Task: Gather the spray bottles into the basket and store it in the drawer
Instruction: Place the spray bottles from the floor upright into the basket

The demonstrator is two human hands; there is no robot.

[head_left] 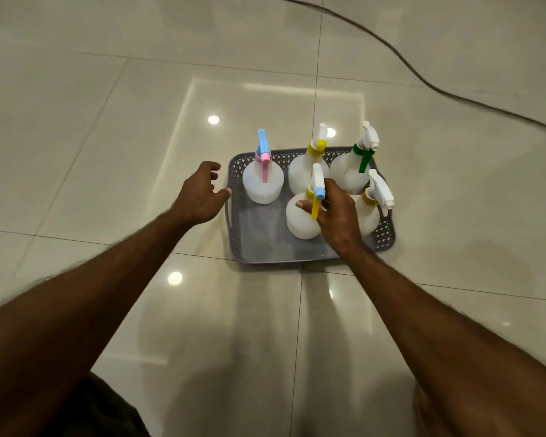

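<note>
A grey perforated basket (pixel 259 247) sits on the tiled floor with several white spray bottles standing upright in it. At its back left is a bottle with a blue and pink sprayer (pixel 262 181). Behind it to the right stand a yellow-collared bottle (pixel 303 171) and a green-triggered bottle (pixel 347 171). My right hand (pixel 338 216) is wrapped around the neck of the front bottle with the yellow trigger and blue nozzle (pixel 300 219). Partly hidden behind that hand is another yellow-collared bottle (pixel 371 212). My left hand (pixel 202 193) hovers with its fingers apart at the basket's left rim, thumb close to the rim.
A dark cable (pixel 423 80) runs across the floor from the top centre to the right edge. Glossy beige tiles surround the basket and mirror ceiling lights. My dark clothing (pixel 101 411) shows at the bottom left. No drawer is in view.
</note>
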